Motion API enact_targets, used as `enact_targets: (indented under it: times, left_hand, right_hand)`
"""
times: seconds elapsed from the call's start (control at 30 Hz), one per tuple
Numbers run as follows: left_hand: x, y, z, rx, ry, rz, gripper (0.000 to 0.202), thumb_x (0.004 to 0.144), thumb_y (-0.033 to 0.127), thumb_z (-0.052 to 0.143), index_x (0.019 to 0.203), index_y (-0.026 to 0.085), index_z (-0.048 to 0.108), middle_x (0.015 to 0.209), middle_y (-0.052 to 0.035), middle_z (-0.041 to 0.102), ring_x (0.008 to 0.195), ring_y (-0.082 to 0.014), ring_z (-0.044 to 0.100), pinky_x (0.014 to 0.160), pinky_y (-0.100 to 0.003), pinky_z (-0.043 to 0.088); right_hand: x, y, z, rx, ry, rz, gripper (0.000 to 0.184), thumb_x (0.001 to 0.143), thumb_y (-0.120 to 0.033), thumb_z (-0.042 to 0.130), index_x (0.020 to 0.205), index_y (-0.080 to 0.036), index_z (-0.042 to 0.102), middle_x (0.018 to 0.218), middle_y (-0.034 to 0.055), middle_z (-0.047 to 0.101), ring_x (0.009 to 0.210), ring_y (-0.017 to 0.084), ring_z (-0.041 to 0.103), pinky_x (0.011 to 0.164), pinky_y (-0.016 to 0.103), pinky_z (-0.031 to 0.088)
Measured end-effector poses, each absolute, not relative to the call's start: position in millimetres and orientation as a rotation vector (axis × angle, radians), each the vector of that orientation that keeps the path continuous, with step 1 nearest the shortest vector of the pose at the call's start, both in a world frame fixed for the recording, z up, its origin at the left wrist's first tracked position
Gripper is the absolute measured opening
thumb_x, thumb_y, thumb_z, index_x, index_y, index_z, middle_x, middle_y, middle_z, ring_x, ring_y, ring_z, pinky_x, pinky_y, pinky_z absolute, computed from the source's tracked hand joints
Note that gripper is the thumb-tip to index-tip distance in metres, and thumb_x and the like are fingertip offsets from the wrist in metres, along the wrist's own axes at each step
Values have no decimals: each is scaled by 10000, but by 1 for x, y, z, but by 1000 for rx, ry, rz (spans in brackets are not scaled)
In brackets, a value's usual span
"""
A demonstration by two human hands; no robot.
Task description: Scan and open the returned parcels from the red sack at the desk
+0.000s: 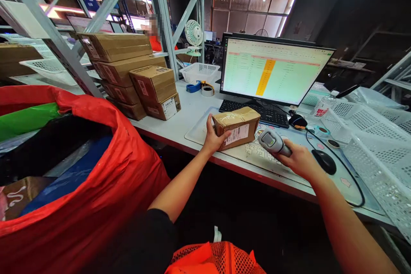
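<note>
The cardboard box (239,140) is at the front of the desk (188,109), over the patterned mat (257,154); whether its base touches the mat cannot be determined. Clear tape covers its top face, and a white label (236,134) is fixed to the side facing the person. The left hand (215,136) grips the left end of the box, with the thumb across the label side. The right hand (299,159) is closed around the handle of the grey scanner (271,141). The scanner head is just beside the right end of the box.

Behind the box are the black keyboard (272,116) and the monitor (245,68), which displays a table with one orange column. The mouse (324,161) lies on the mat, right of the right hand. White plastic baskets (362,122) occupy the desk's right end. Left of the keyboard are a roll of tape (207,90) and a blue tape dispenser (194,88). Further left, brown cartons (125,70) are stacked. A red bag (128,167), open at the top, stands left of the desk.
</note>
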State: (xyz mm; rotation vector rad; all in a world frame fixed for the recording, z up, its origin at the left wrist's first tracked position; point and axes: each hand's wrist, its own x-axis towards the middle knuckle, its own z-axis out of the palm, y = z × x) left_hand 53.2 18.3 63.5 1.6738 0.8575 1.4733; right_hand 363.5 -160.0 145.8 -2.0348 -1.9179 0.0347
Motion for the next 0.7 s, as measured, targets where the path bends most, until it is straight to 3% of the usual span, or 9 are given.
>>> enact_targets:
  times: [0.07, 0.1, 0.23, 0.43, 0.57, 0.7]
  left_hand:
    - [47, 13, 56, 1632, 896, 1314, 1370, 748, 575, 940, 1736, 261, 44, 1703, -226, 417, 1537, -352, 516, 1273, -520, 421]
    - [44, 12, 54, 1634, 912, 1253, 1370, 732, 558, 947, 1736, 254, 66, 1662, -216, 482, 1507, -354, 550, 1257, -525, 441]
    - [29, 16, 50, 1741, 953, 1122, 1107, 711, 521, 938, 1620, 241, 372, 1501, -155, 653, 1387, -357, 647, 1205, -537, 500]
    - [17, 32, 43, 1706, 848, 1105, 893, 746, 488, 887, 1497, 222, 485, 1442, -114, 689, 1359, -319, 663, 1211, -501, 510]
    - [18, 30, 41, 1652, 867, 1109, 838, 739, 472, 896, 1452, 244, 518, 1439, -98, 692, 1349, -316, 670, 1189, -491, 539]
    - [15, 28, 42, 1649, 898, 1081, 793, 746, 481, 907, 1417, 255, 550, 1400, -89, 712, 1310, -323, 695, 1158, -497, 567]
  right_hand:
    - [392, -137, 131, -2260, -1775, -54, 572, 995, -565, 593, 1422, -193, 669, 1118, 134, 810, 977, 329, 743, 800, 372, 515]
    - [404, -127, 124, -2361, -1721, -73, 586, 1022, -564, 552, 1439, -166, 653, 1163, 159, 803, 1028, 337, 744, 826, 377, 522]
    - [425, -105, 99, -2602, -1565, -80, 528, 1049, -429, 508, 1407, -68, 648, 1227, 241, 778, 1112, 344, 747, 891, 392, 543]
    - [438, -93, 111, -2665, -1519, -63, 555, 1047, -481, 522, 1404, -94, 696, 1257, 260, 770, 1162, 397, 733, 941, 464, 562]
    - [450, -37, 140, -2602, -1602, -98, 562, 1072, -316, 418, 1575, -137, 592, 1507, 214, 662, 1368, 364, 632, 1107, 455, 498]
    - [444, 34, 143, -2592, -1743, 12, 468, 1015, -255, 567, 1451, -154, 705, 1532, 189, 636, 1445, 376, 550, 1194, 519, 442]
